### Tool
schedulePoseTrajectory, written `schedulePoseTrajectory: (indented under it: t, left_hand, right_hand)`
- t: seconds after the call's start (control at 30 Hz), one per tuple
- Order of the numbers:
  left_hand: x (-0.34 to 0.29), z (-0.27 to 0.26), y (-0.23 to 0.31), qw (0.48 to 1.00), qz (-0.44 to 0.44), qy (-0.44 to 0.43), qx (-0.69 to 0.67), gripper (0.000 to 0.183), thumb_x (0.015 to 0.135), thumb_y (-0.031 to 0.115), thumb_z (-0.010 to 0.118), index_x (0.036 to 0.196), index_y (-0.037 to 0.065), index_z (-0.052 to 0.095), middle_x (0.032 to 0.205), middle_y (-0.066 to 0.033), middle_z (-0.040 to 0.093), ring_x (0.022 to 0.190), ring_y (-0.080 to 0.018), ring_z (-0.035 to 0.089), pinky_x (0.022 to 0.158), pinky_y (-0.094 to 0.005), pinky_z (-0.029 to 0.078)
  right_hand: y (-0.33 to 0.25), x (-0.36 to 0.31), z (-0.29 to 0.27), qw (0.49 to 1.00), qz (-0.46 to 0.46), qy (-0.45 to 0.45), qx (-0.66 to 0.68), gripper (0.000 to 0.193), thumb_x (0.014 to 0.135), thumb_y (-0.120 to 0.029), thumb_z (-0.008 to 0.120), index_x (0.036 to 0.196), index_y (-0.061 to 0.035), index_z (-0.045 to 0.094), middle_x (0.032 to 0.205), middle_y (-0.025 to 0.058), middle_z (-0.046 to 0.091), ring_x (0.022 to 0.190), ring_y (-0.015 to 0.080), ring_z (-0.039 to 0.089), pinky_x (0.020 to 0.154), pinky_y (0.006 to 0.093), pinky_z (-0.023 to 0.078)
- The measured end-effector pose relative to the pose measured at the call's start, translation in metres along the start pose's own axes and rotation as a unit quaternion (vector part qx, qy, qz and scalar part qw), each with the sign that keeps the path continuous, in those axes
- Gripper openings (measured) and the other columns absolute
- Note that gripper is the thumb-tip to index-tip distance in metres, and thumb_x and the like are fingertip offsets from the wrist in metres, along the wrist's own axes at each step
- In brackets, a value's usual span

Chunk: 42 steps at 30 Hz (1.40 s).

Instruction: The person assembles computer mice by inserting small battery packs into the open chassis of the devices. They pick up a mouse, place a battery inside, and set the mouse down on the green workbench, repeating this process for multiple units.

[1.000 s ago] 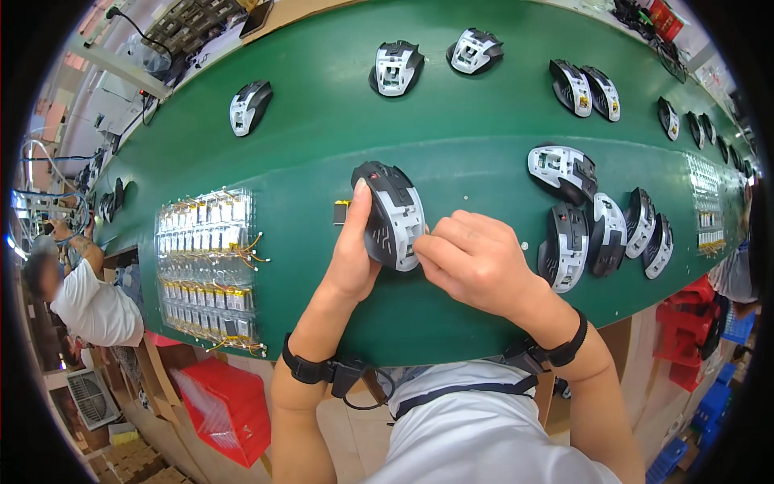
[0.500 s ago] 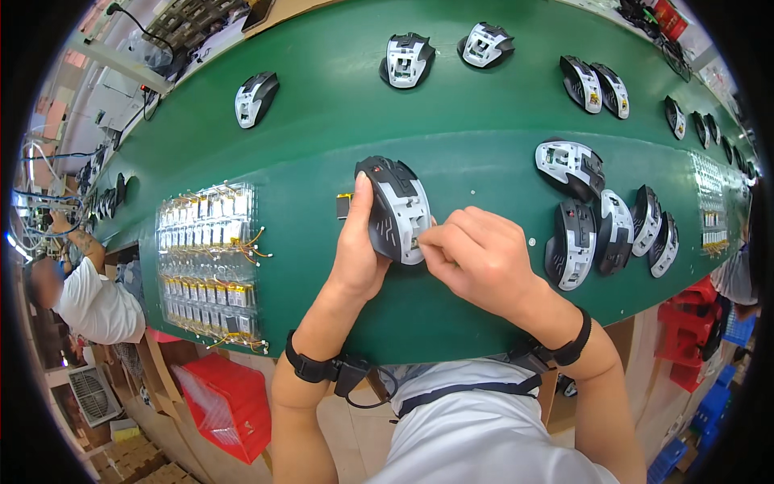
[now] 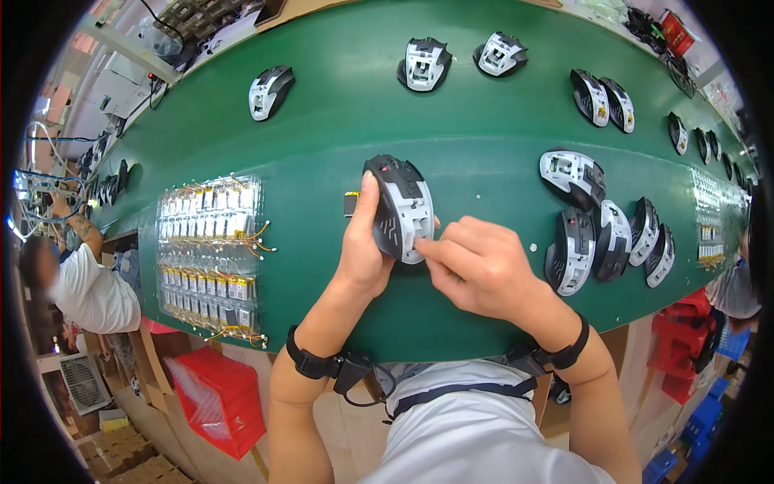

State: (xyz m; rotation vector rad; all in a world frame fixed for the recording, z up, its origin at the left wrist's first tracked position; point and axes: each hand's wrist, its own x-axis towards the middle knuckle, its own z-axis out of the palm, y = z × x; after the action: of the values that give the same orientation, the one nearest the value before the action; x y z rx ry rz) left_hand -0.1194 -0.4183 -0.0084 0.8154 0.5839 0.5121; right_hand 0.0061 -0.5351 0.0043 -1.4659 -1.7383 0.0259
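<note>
My left hand [image 3: 360, 246] is wrapped round a black-and-white computer mouse [image 3: 401, 211] above the near side of the green table. Its thumb lies along the mouse's left side, and the open recess in the white part faces up. At the lower end of that recess are the fingertips of my right hand [image 3: 476, 262], index finger foremost and the others curled. Whatever may be between them is too small to make out. Just left of my left thumb, a small flat battery [image 3: 351, 203] with a yellow end lies on the table, partly hidden.
On the left stands a clear tray [image 3: 211, 266] of wired batteries. More mice [image 3: 571, 250] lie close on the right, and several, such as the mouse [image 3: 424, 64], are along the far side. A red crate [image 3: 218, 399] is below the table. Another person [image 3: 93, 290] sits left.
My right index finger now points more onto the mouse's recess, where the fingertips were pinched at its edge before. The mouse stays in my left hand; the whole view has shifted slightly.
</note>
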Motion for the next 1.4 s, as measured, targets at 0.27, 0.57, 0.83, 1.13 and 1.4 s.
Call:
schedulePoseTrajectory:
  t: [0.27, 0.57, 0.83, 1.13, 1.4]
  left_hand:
    - [-0.004, 0.0, -0.014, 0.996, 0.083, 0.013, 0.011, 0.062, 0.103, 0.057, 0.021, 0.114, 0.006, 0.055, 0.089, -0.0127, 0.066, 0.075, -0.0196, 0.065, 0.066, -0.0326, 0.055]
    - [-0.003, 0.0, 0.004, 0.972, 0.227, -0.059, 0.019, 0.08, 0.098, 0.066, 0.02, 0.148, 0.005, 0.031, 0.102, -0.0198, 0.063, 0.089, -0.0228, 0.064, 0.078, -0.0332, 0.053]
    - [-0.009, 0.004, 0.002, 0.96, 0.241, -0.089, 0.111, 0.096, 0.09, 0.079, 0.024, 0.154, 0.006, 0.018, 0.107, -0.0177, 0.062, 0.091, -0.016, 0.059, 0.079, -0.0282, 0.049]
    - [-0.013, 0.004, 0.002, 0.951, 0.254, -0.096, 0.15, 0.103, 0.085, 0.083, 0.031, 0.153, 0.007, 0.02, 0.105, -0.0186, 0.062, 0.093, -0.0206, 0.059, 0.08, -0.0326, 0.049]
    - [-0.021, 0.006, -0.001, 0.954, 0.248, -0.117, 0.121, 0.103, 0.082, 0.086, 0.03, 0.153, 0.012, 0.021, 0.102, -0.023, 0.061, 0.089, -0.0269, 0.061, 0.076, -0.037, 0.052]
  right_hand:
    - [-0.007, -0.005, 0.013, 0.999, 0.036, 0.013, 0.003, 0.021, 0.071, 0.0, 0.07, 0.091, -0.0044, 0.068, 0.071, 0.0047, 0.058, 0.061, 0.0221, 0.058, 0.053, 0.0333, 0.049]
    - [-0.013, -0.001, 0.006, 0.901, 0.276, 0.062, 0.328, 0.017, 0.085, -0.007, 0.07, 0.097, 0.0011, 0.062, 0.07, 0.0026, 0.062, 0.06, 0.0095, 0.058, 0.059, 0.0277, 0.05]
    - [-0.008, -0.002, 0.007, 0.688, 0.379, -0.071, 0.615, 0.019, 0.099, -0.015, 0.054, 0.095, 0.0031, 0.059, 0.083, 0.0108, 0.068, 0.078, 0.0169, 0.066, 0.077, 0.0305, 0.053]
    - [-0.011, -0.001, 0.005, 0.672, 0.383, -0.077, 0.629, 0.017, 0.096, -0.012, 0.057, 0.095, 0.0039, 0.062, 0.082, 0.0099, 0.068, 0.077, 0.016, 0.066, 0.077, 0.0305, 0.053]
    - [-0.012, -0.007, 0.007, 0.678, 0.379, -0.087, 0.624, 0.014, 0.094, -0.012, 0.061, 0.09, 0.0017, 0.063, 0.079, 0.0068, 0.066, 0.073, 0.0134, 0.063, 0.072, 0.0283, 0.051]
